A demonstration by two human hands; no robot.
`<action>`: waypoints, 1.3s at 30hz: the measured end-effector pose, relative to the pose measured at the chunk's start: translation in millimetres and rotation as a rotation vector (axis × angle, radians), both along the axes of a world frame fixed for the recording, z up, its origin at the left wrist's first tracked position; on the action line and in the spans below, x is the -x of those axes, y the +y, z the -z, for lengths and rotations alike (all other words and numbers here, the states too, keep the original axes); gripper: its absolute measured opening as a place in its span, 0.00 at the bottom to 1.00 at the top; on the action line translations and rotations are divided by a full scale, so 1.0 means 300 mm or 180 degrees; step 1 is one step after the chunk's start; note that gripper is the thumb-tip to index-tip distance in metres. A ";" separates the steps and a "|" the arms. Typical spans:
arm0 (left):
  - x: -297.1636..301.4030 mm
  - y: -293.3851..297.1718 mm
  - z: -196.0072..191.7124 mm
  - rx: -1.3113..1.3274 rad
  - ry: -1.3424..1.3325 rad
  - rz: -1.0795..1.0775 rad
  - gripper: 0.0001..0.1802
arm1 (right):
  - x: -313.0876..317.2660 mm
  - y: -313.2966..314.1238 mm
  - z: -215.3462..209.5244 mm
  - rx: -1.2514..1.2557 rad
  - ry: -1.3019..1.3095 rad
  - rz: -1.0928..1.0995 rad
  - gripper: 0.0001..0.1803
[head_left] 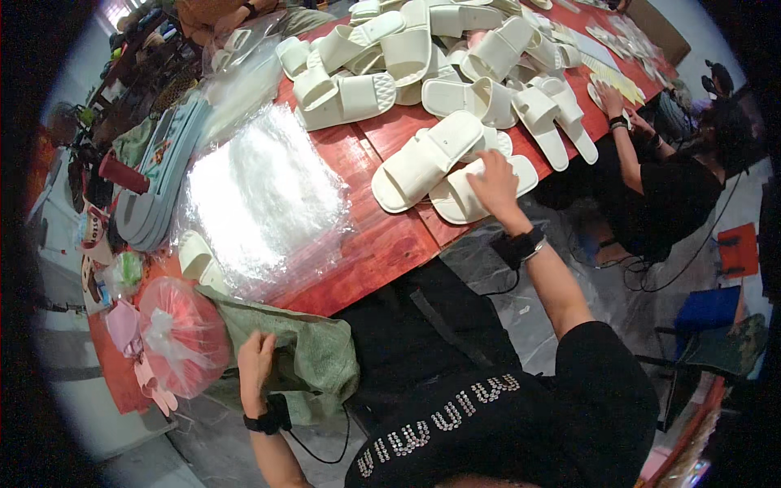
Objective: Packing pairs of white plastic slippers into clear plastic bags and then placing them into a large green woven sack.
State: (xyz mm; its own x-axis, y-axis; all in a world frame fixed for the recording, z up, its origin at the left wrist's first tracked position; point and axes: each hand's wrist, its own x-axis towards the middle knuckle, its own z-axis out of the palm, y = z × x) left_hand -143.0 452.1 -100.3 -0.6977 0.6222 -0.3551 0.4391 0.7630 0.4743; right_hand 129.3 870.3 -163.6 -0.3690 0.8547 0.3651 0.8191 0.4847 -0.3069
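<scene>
Right hand (496, 187) at cream slide slipper (457, 200), front edge of red bench (390, 248); cannot tell whether fingers clamp it. Second slipper (429, 161) just left. Left hand (255, 366) by green woven sack (329, 342), fingers curled, grip unclear.

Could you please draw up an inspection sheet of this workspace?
Surface: red wooden table, seams visible.
Work items: heaped cream open-toed slippers; one cream slipper near the table's edge.
Clutter: shiny clear plastic bags lying flat; large grey slippers; knotted clear bag with pinkish-red contents.
Hands: right hand on the near slipper, grip unclear; left hand by a green woven sack, contact unclear.
Cables: thin black cable hanging by the left wrist's black band.
Surroundings: black-clad co-worker at right; another person across the table.
</scene>
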 end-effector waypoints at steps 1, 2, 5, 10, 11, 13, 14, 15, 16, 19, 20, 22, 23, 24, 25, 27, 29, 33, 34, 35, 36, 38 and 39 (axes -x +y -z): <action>-0.001 0.056 -0.021 -0.0647 -0.0463 -0.0119 0.15 | -0.045 0.034 0.022 -0.0001 -0.0001 0.0026 0.29; -0.018 0.136 -0.045 -0.0963 -0.0820 -0.0083 0.14 | -0.085 0.068 0.045 0.0967 0.0513 -0.0037 0.30; -0.094 0.384 -0.028 -0.1701 -0.1080 0.0532 0.13 | -0.057 0.038 0.022 0.2513 0.1046 -0.0147 0.35; -0.203 0.711 0.165 -0.1479 -0.2774 0.0127 0.27 | 0.112 -0.033 0.016 0.3190 0.1677 -0.1138 0.48; -0.205 0.736 0.288 -0.1691 -0.2461 0.0283 0.26 | 0.152 -0.053 -0.031 0.3780 0.1250 -0.0978 0.47; -0.262 0.794 0.346 -0.1504 -0.1758 0.0636 0.24 | 0.154 -0.029 0.064 0.4027 0.1461 -0.1295 0.42; -0.264 0.788 0.347 -0.1594 -0.1476 0.0734 0.23 | 0.147 -0.018 0.089 0.4064 0.1596 -0.1263 0.37; -0.248 0.769 0.344 -0.1675 -0.1162 0.0803 0.23 | 0.157 -0.019 0.099 0.4112 0.1726 -0.1270 0.33; -0.208 0.749 0.347 -0.1679 -0.1113 0.0736 0.23 | 0.168 -0.033 0.126 0.3546 0.2122 -0.1485 0.26; -0.044 0.660 0.327 -0.1882 0.0313 0.1065 0.26 | 0.203 -0.053 0.137 0.4114 0.2785 -0.1198 0.15; 0.001 0.638 0.312 -0.1598 0.1091 0.0972 0.28 | 0.220 -0.072 0.131 0.4162 0.2758 -0.1227 0.15; 0.066 0.588 0.306 -0.1280 0.1886 0.0866 0.30 | 0.276 -0.111 0.090 0.4249 0.3373 -0.0742 0.11; 0.084 0.556 0.319 -0.0740 0.1643 0.0761 0.31 | 0.297 -0.125 0.101 0.4269 0.3367 -0.0763 0.11; 0.099 0.542 0.332 -0.0225 0.1390 0.0663 0.32 | 0.316 -0.133 0.101 0.4144 0.3706 -0.0738 0.12; 0.115 0.532 0.346 -0.0233 0.1396 0.0658 0.32 | 0.334 -0.138 0.101 0.4007 0.4043 -0.0708 0.13; 0.136 0.523 0.379 -0.0326 0.1507 0.0731 0.31 | 0.377 -0.139 0.100 0.3870 0.4115 -0.0545 0.16; 0.154 0.537 0.420 -0.0643 0.1609 0.0536 0.23 | 0.423 -0.133 0.100 0.3330 0.4279 -0.0728 0.22; 0.236 0.547 0.421 -0.1436 0.0453 -0.0309 0.13 | 0.490 -0.166 -0.020 0.4597 0.2267 -0.1026 0.39; 0.255 0.551 0.408 -0.1256 -0.0153 -0.0748 0.13 | 0.492 -0.173 -0.009 0.4597 0.2242 -0.1058 0.39; 0.274 0.547 0.394 -0.1272 -0.0142 -0.0787 0.13 | 0.480 -0.181 0.012 0.3967 0.1646 -0.1481 0.41; 0.288 0.546 0.379 -0.1637 -0.0611 -0.1073 0.14 | 0.459 -0.184 0.025 0.3300 0.1063 -0.1855 0.43; 0.252 0.569 0.290 -0.2359 -0.1520 -0.1594 0.16 | 0.409 -0.166 0.045 0.1896 -0.0224 -0.1899 0.40; 0.244 0.564 0.281 -0.2403 -0.1470 -0.1660 0.16 | 0.415 -0.175 0.032 0.1684 -0.0407 -0.2072 0.39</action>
State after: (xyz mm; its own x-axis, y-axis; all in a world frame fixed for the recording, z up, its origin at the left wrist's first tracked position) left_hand -216.3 621.3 -184.6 -0.8397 0.4532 -0.2992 -0.2088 0.2392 0.9483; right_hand 4.9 817.7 -173.3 -0.8578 0.5040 -0.1010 0.4703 0.6902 -0.5500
